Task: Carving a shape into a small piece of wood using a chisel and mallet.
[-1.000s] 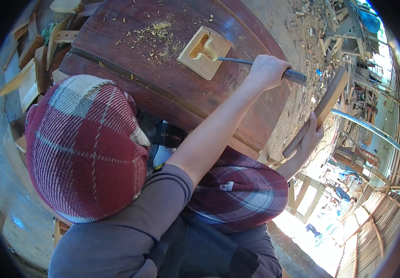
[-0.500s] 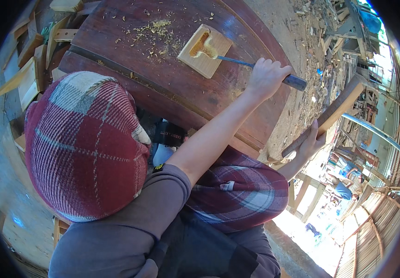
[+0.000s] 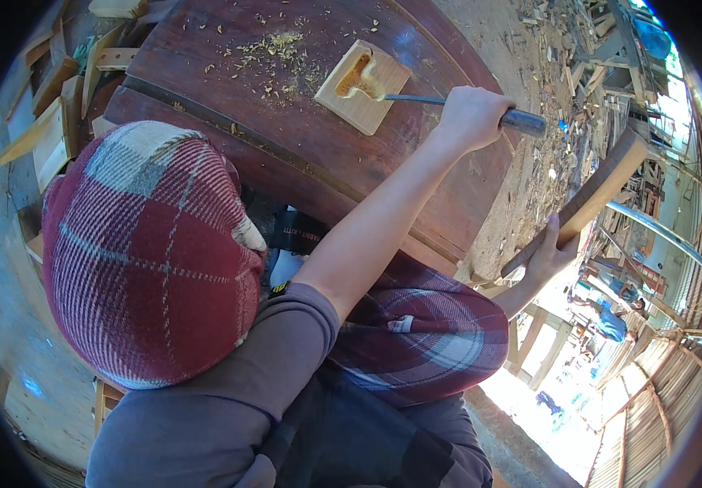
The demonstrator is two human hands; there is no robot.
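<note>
A small pale wooden block [image 3: 360, 116] with a curved hollow carved into it lies on the dark wooden table [image 3: 302, 146]. My left hand [image 3: 473, 119] is wrapped round a chisel [image 3: 523, 123], whose dark handle sticks out to the right of my fist. Its thin metal blade reaches left, with the tip at the hollow's right edge. Off to the right, my right hand [image 3: 552, 250] grips a long, thick wooden bar [image 3: 599, 191] near its lower end. The bar is tilted, upper end to the right, apart from the chisel.
Wood shavings [image 3: 277, 57] are scattered left of the block. Offcuts [image 3: 54, 138] are heaped at the far left, and wood scraps [image 3: 538, 73] litter the ground beyond the table. Plaid cloth [image 3: 432, 342] covers my knees. A person in blue [image 3: 611, 324] is far off at right.
My left hand and the chisel handle have shifted slightly up and to the right. The wooden bar in my right hand has also moved a little rightward. The block has barely moved.
</note>
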